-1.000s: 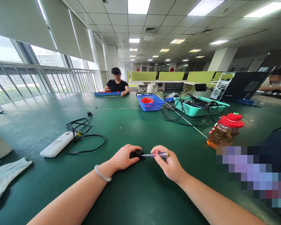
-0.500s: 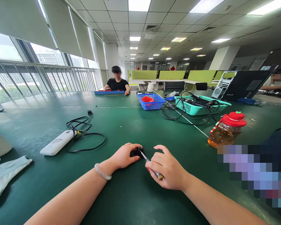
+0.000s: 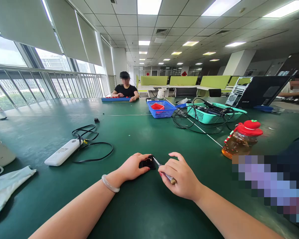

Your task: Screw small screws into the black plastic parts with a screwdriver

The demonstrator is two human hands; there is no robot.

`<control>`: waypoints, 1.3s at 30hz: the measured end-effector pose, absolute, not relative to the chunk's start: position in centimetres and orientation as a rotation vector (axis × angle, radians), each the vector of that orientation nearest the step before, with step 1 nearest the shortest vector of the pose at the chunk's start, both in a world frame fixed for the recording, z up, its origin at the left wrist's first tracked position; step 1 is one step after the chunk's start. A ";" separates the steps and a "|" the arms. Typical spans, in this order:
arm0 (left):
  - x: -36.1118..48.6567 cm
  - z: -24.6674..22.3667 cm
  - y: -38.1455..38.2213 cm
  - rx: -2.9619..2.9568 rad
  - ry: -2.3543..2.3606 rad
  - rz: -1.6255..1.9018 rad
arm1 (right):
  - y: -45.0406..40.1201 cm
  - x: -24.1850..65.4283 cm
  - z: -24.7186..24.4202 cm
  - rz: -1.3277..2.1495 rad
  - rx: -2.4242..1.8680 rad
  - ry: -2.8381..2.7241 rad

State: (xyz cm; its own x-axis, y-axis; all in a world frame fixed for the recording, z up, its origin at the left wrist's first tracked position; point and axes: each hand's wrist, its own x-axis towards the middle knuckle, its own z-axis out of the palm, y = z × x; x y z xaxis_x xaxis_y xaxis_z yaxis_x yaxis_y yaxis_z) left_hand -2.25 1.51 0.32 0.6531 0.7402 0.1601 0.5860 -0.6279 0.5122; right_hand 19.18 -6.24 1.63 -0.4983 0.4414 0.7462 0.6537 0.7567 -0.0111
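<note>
My left hand (image 3: 135, 167) is closed round the left side of a small black box-like part (image 3: 148, 163) on the green table (image 3: 129, 212). Small metal bits show at the part's upper edge; its exact kind I cannot make out. Between the thumb and fingers of my right hand (image 3: 180, 176) is a slim screwdriver (image 3: 165, 171) with a silver shaft and a brass-coloured end. Its tip meets the upper right of the black part, and its handle slants down to the right. The right index finger is lifted off the tool.
Left lie a white power strip (image 3: 63, 152) with a black cord and a pale cloth (image 3: 8, 189). A red-lidded jar (image 3: 241, 139) stands right. Farther back are a blue basket (image 3: 161, 113) and a green basket (image 3: 206, 118) with cables. A person (image 3: 126, 89) sits opposite.
The screwdriver's tip has shifted slightly up and right along the black part, my right hand moving with it. The left hand keeps its hold, and more of the part shows.
</note>
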 end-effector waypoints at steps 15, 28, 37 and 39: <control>-2.3 0.0 1.8 2.450 1.050 0.495 | -5.6 19.3 1.1 0.136 -1.113 -1.939; -2.3 -0.2 1.8 2.461 1.068 0.485 | -5.4 19.4 0.9 0.418 -1.276 -1.756; -2.4 -0.5 2.1 2.453 1.038 0.485 | -5.0 19.7 0.4 0.488 -1.211 -1.658; -2.5 -0.5 2.1 2.473 1.019 0.484 | -5.1 19.7 0.5 0.442 -1.203 -1.662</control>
State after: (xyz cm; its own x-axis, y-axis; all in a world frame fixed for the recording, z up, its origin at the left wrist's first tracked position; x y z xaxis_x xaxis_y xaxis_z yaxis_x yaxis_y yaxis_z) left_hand -2.45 2.12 -0.48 0.6707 0.7252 0.1556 0.5788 -0.6429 0.5016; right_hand 19.72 -5.13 0.54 -0.0097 0.8644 0.5028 0.5009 0.4393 -0.7457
